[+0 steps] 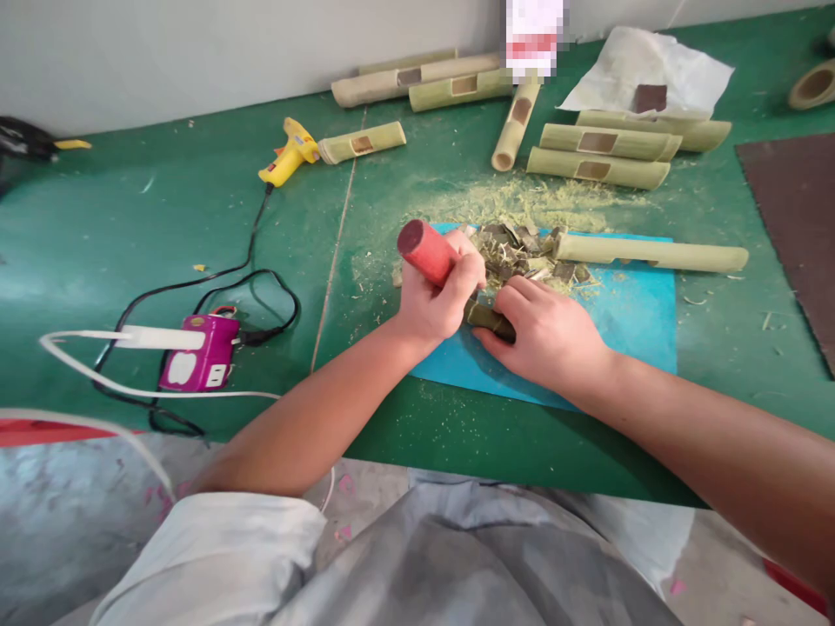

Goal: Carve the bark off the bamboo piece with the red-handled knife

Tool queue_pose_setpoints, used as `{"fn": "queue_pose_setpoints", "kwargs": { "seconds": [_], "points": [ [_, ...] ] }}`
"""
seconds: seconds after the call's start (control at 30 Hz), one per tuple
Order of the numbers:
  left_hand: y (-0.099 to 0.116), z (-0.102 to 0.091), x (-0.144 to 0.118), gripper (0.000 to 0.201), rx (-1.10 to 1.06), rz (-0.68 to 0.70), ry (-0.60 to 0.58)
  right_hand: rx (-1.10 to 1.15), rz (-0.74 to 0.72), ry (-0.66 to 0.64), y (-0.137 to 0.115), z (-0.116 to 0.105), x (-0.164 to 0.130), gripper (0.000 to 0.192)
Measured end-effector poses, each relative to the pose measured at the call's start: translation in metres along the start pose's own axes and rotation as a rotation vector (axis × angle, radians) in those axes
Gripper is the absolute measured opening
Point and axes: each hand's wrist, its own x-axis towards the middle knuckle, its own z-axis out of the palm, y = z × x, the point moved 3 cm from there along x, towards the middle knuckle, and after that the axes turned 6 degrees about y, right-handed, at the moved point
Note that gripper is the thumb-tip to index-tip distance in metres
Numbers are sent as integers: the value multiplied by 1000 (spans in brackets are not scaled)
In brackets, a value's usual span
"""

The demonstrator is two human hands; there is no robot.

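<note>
My left hand (pixel 436 291) is closed around a thick red cylindrical handle (pixel 427 250), tilted with its round end toward the upper left. Whatever is at the handle's other end is hidden by my fingers. Just to the right, my right hand (pixel 551 335) grips a short dark-green bamboo piece (pixel 490 322) over a blue sheet (pixel 632 322). The two hands are close together. Behind them lies a heap of bamboo shavings and dark chips (pixel 512 252). A pale bamboo tube (pixel 684 255) with cut openings rests across the sheet's far right side.
Several notched bamboo tubes (pixel 597 167) lie along the back, near a crumpled white sheet (pixel 645 65). At the left are a yellow glue gun (pixel 288 156) and a purple power adapter (pixel 199 352) with trailing cords. A dark brown mat (pixel 796 235) covers the right edge.
</note>
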Motion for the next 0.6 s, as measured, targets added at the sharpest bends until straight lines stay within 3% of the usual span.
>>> {"fn": "queue_pose_setpoints", "kwargs": {
  "seconds": [0.07,0.2,0.43,0.6],
  "points": [
    [0,0,0,48,-20,22,-14,2,5,2,0,0,0,18],
    [-3,0,-1,40,17,20,69,6,12,1,0,0,0,17],
    [-2,-6,-6,29,184,65,146,1,8,-7,0,1,0,17],
    [6,-1,-2,27,236,174,35,33,-8,10,-1,2,1,19]
  ]
}}
